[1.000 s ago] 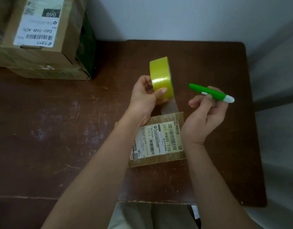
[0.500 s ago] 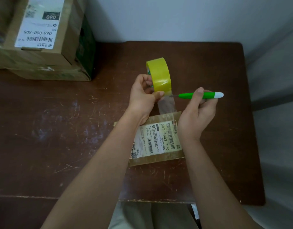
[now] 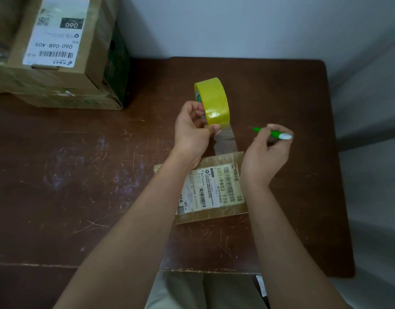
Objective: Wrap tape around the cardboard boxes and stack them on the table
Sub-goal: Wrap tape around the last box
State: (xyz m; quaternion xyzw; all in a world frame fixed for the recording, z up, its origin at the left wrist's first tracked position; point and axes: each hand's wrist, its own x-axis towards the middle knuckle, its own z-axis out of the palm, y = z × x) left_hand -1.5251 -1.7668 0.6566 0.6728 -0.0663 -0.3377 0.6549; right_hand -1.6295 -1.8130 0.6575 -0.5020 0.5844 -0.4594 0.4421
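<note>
My left hand [image 3: 192,132] grips a yellow tape roll [image 3: 213,101] above the table, thumb pressed on its lower edge. A clear strip of tape [image 3: 225,142] runs from the roll down to a small flat cardboard box [image 3: 214,190] with a white shipping label, lying between my forearms. My right hand [image 3: 265,157] holds a green cutter with a white end [image 3: 273,133], to the right of the strip and apart from it. At the back left stand stacked taped cardboard boxes [image 3: 58,70].
The dark brown wooden table [image 3: 80,175] is scratched; its right edge lies near x 1550 and its front edge near my lap. A pale wall stands behind. A grey surface lies to the right of the table.
My right hand brought the green cutter's tip to the tape strip below the roll, then drew it away to the right. The roll stayed in my left hand.
</note>
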